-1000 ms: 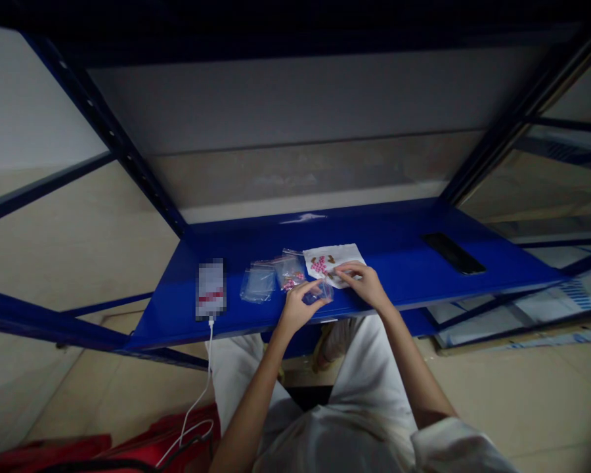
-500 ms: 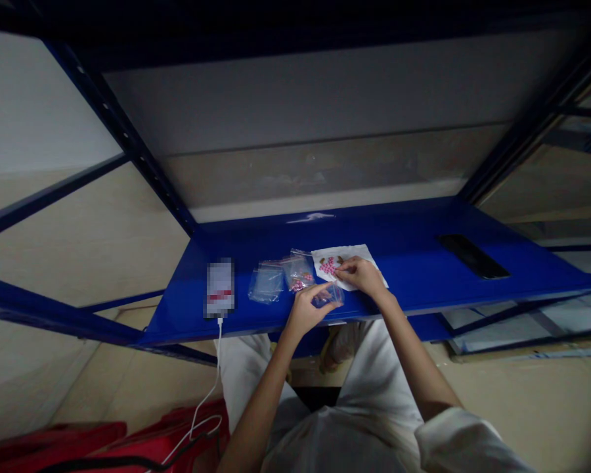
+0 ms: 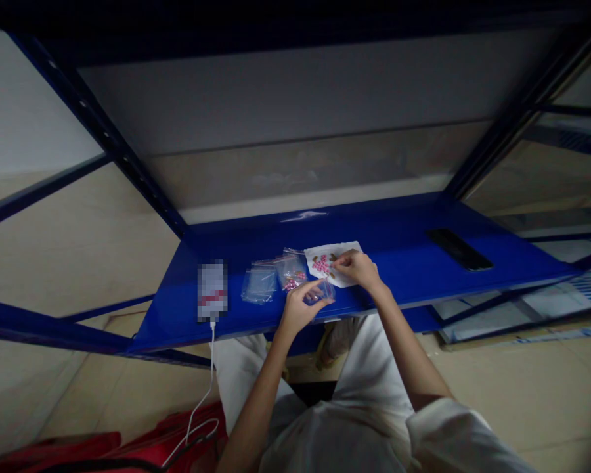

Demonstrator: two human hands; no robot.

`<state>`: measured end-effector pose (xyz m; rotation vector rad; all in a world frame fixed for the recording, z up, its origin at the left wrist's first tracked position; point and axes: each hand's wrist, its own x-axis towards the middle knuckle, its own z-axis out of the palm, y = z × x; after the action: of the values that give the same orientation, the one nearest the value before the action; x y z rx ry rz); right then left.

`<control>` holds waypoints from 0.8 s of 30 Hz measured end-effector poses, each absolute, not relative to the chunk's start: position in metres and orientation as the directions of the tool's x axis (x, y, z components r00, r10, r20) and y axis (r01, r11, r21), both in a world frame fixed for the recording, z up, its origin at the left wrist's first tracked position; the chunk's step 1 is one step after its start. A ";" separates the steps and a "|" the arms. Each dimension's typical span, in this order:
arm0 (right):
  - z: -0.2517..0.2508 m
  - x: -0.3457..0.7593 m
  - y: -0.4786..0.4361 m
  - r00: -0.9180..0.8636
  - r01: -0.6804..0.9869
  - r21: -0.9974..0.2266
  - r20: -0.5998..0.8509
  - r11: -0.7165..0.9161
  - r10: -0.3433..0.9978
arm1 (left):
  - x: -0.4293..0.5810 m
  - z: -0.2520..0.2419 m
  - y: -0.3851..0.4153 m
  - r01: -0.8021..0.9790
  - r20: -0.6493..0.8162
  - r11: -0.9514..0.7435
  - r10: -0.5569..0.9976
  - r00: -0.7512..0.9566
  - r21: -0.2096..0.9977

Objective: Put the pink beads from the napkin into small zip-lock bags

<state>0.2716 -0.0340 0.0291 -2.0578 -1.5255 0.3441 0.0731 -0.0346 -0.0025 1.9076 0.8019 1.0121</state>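
Observation:
My left hand (image 3: 298, 305) holds a small clear zip bag (image 3: 327, 292) between thumb and fingers at the front of the shelf. My right hand (image 3: 362, 268) is closed in a pinch over a white sheet (image 3: 345, 248); anything between its fingertips is too small to make out. Beside those fingertips, a cluster of small pink beads (image 3: 320, 265) lies on the sheet, with a few brown pieces around it. Left of the sheet are clear bags with pink pieces inside (image 3: 290, 281). Farther left lies a stack of flat clear zip bags (image 3: 259, 286).
On the blue shelf (image 3: 384, 230), a blurred-out phone (image 3: 213, 289) with a white cable (image 3: 211, 368) lies at the left. A black phone (image 3: 459, 249) rests at the right. Blue uprights frame both sides. Red material (image 3: 197, 433) sits low on the left.
The whole view has shifted slightly. My right fingertips have moved a little up beside the pink beads, and brown pieces now show below them. My left hand keeps its hold on the bag.

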 end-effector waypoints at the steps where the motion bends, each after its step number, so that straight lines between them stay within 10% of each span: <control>1: 0.032 0.272 -0.037 0.304 0.778 -0.608 0.146 -0.157 0.941 | 0.073 -0.002 -0.035 0.151 0.350 -0.467 0.807 0.475 0.871; 7: 0.047 0.257 -0.062 0.046 0.543 -0.820 0.246 0.183 0.968 | 0.074 -0.004 -0.034 0.140 0.352 -0.455 0.819 0.452 0.879; 24: 0.037 0.240 -0.073 -0.193 0.466 -0.846 0.189 0.260 0.963 | 0.072 -0.003 -0.032 0.207 0.441 -0.590 0.755 0.485 0.781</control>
<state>0.2396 -0.0725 0.0372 -1.3081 -1.7864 0.8430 0.0720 -0.0322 -0.0031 2.0682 0.7909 1.0608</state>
